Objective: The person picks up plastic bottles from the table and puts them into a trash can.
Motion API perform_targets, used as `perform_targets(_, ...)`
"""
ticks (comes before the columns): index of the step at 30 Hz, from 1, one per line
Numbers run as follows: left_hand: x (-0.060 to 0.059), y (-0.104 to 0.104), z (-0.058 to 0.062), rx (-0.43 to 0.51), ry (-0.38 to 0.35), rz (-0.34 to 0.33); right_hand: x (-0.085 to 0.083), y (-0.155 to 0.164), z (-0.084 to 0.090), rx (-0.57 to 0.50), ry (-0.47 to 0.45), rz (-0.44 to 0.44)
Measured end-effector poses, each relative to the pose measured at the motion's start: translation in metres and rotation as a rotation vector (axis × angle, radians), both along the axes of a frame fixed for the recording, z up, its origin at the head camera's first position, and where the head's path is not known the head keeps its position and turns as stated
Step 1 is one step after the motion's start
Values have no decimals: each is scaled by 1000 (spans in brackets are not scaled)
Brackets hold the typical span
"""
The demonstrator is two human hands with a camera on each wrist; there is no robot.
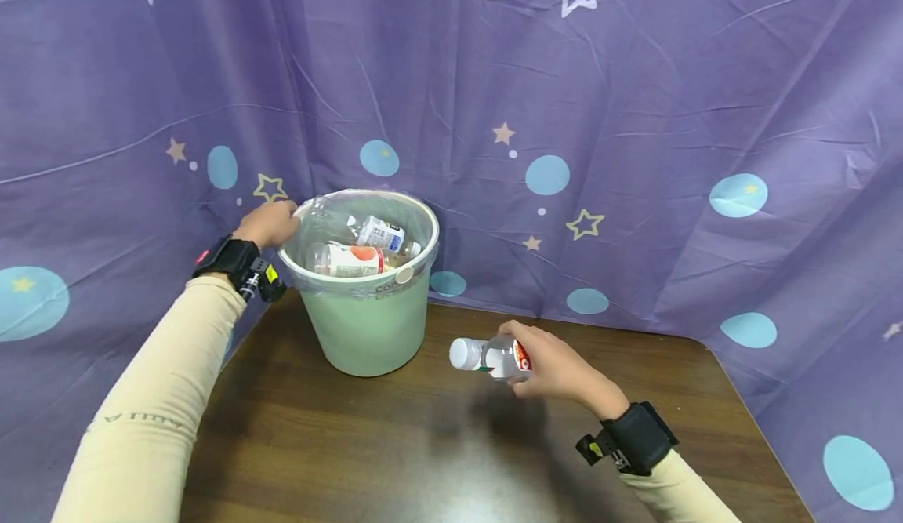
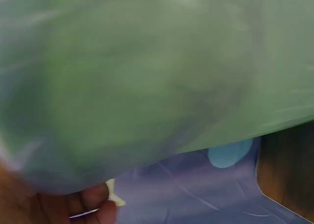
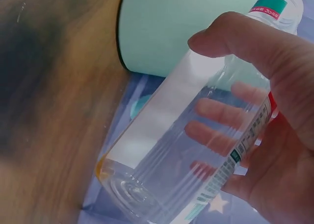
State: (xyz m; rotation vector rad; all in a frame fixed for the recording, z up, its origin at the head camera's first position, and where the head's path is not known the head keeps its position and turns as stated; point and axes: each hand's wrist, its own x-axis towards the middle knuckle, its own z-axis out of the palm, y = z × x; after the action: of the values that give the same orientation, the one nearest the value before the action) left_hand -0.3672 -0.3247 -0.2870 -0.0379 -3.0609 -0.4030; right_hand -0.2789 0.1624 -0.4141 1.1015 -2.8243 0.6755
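Observation:
A pale green trash bin (image 1: 367, 331) with a clear plastic liner stands at the back left of the table. My left hand (image 1: 270, 223) grips its rim on the left side; in the left wrist view the curled fingers (image 2: 100, 199) show below the bin's lined wall (image 2: 162, 77). My right hand (image 1: 553, 362) holds a clear plastic bottle (image 1: 497, 357) with a white cap, tilted on its side above the table, cap toward the bin. In the right wrist view the thumb (image 3: 221, 35) and fingers wrap round the bottle (image 3: 171, 131), which looks see-through, with a little amber colour at its base.
Inside the bin lie a bottle with a peach-pictured label (image 1: 353, 260) and another clear bottle (image 1: 384, 234). Beneath is a dark wooden table (image 1: 339, 444). A purple curtain (image 1: 635, 99) with stars and blue spots hangs close behind the bin and along the sides.

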Motion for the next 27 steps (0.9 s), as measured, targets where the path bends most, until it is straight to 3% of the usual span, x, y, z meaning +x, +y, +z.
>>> perform_targets(9, 1, 1, -15, 23, 101, 110, -4, 7, 15, -64, 68, -8)
perform_targets(15, 6, 4, -26, 63, 104, 174, 1, 10, 20, -135, 106, -26)
perform_targets(27, 9, 7, -25, 100, 94, 205, 0, 0, 34, -237, 174, -68)
